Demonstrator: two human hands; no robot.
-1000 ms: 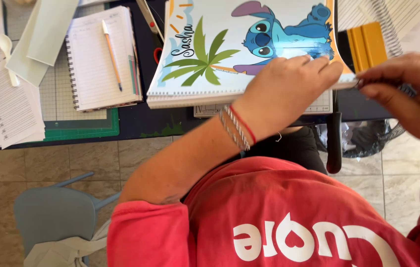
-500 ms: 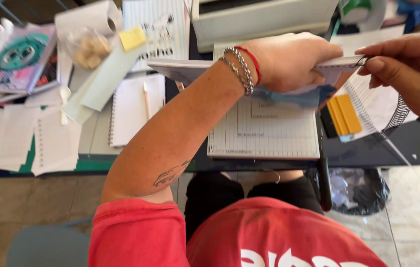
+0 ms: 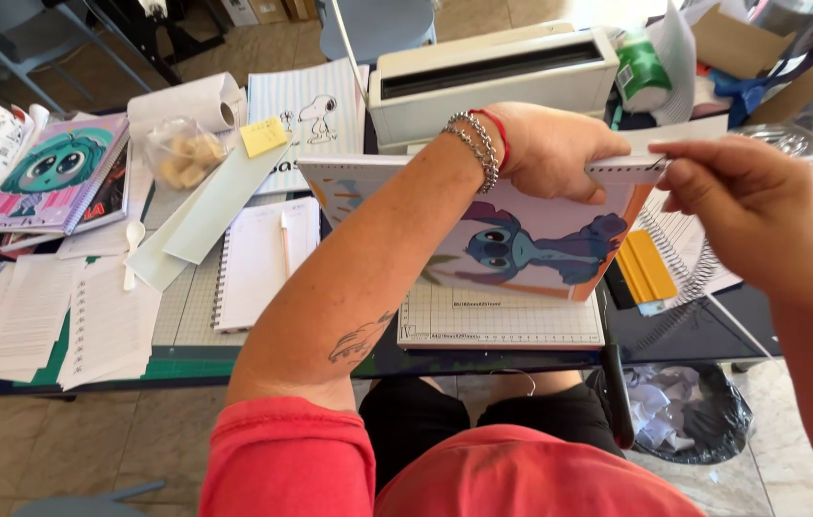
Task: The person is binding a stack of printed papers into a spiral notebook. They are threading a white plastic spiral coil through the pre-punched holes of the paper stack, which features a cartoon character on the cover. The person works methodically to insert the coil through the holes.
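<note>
**Notebook binding: spiral being fitted along punched edge**

Currently held upright above the desk: a notebook (image 3: pixel 531 239) with a blue cartoon-creature cover, tilted so the cover faces the wearer, punched top edge uppermost, lower edge over a gridded cutting mat (image 3: pixel 502 325). Gripped at the top edge by the left hand (image 3: pixel 555 148), fingers curled over the far side, thumb on the near side; closed firmly on the book. Right hand (image 3: pixel 751 206) pinched shut at the right corner of that edge, fingertips (image 3: pixel 667 172) on what appears to be the end of the wire spiral; wire itself too fine to confirm.

Judged step: seating or finishing the spiral at the corner. Next move likely calls for a steady left-hand hold, edge kept level, and small, precise finger work at the last holes.

Surroundings: yellow squeegee (image 3: pixel 645 268) and a loose spiral coil (image 3: pixel 689 278) just right of the mat; open lined notepad (image 3: pixel 258 258) with pen to the left; binding machine (image 3: pixel 492 72) behind; finished notebook with green character (image 3: pixel 52 172) far left; paper stacks (image 3: pixel 52 321) at the near-left edge; black waste bag (image 3: pixel 689 412) below the desk.
</note>
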